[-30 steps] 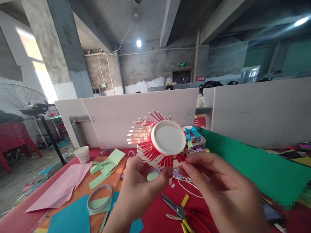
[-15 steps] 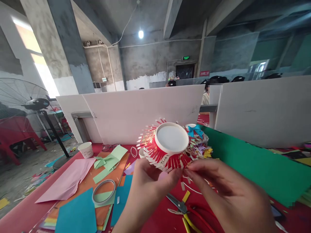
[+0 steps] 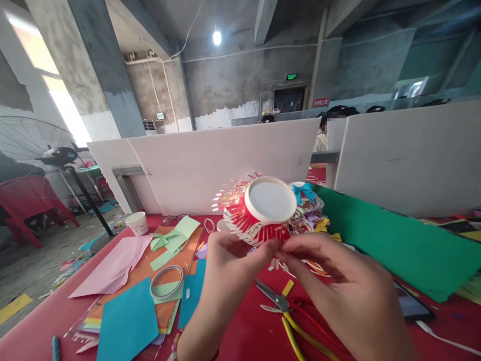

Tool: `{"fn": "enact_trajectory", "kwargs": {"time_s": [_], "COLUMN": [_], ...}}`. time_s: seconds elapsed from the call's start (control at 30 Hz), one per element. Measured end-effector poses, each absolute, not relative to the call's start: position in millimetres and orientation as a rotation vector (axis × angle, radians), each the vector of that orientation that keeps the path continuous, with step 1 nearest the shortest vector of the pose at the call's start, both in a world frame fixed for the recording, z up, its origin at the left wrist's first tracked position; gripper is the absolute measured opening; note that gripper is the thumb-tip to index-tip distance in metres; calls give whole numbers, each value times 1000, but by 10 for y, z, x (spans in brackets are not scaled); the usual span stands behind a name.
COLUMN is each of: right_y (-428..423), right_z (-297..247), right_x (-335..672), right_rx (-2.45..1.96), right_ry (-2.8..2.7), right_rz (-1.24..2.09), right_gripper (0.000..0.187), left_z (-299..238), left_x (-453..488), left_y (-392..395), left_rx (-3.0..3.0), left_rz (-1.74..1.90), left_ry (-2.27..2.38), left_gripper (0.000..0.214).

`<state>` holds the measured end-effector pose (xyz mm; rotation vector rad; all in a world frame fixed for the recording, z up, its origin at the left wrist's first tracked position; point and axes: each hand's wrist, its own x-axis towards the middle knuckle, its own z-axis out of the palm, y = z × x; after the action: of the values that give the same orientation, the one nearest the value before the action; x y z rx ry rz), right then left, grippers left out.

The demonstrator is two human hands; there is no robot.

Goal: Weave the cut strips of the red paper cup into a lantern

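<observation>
I hold up a red-and-white paper cup lantern [image 3: 259, 213], its white bottom facing me and its wall cut into thin strips that fan out. My left hand [image 3: 225, 268] grips its lower left side, thumb and fingers pinched on the strips. My right hand [image 3: 338, 286] pinches a strip at the lower edge, its fingertips meeting my left thumb. Behind the lantern stands a second decorated cup with a blue bow [image 3: 305, 193]. Scissors with yellow handles [image 3: 285, 313] lie on the red table [image 3: 37, 326] below my hands.
Coloured paper sheets [image 3: 128, 316], a tape roll [image 3: 166, 282], a white paper cup [image 3: 137, 223] and glasses [image 3: 173, 219] lie at the left. A green sheet [image 3: 394, 245] and a phone [image 3: 413, 307] are at the right. White partition boards [image 3: 225, 165] stand behind; a fan [image 3: 41, 150] is far left.
The view has shifted slightly and the lantern sits a little higher and further right. My fingers have moved closer together on the strips at its lower edge.
</observation>
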<state>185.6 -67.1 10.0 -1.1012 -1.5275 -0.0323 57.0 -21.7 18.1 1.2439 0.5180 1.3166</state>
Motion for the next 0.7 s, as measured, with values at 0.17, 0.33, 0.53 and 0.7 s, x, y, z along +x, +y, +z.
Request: {"fn": "enact_trajectory", "kwargs": {"time_s": [0.17, 0.33, 0.53, 0.7], "right_y": [-669, -623, -497, -421], "right_z": [46, -56, -60, -114], "right_x": [1966, 2013, 1959, 1942], "right_rx": [-1083, -1059, -989, -978], "right_ry": [-1589, -1643, -1755, -1786], "right_rz": [-23, -117, -348, -486], "right_gripper": [17, 16, 24, 23], "left_z": [124, 54, 49, 25], "left_x": [692, 739, 706, 677], "left_y": [-192, -148, -70, -28], "left_rx": [1240, 1198, 1058, 1033], "left_rz": [1319, 1312, 1364, 1387], "left_ry": [491, 445, 471, 450], "left_gripper": [4, 7, 7, 8]}}
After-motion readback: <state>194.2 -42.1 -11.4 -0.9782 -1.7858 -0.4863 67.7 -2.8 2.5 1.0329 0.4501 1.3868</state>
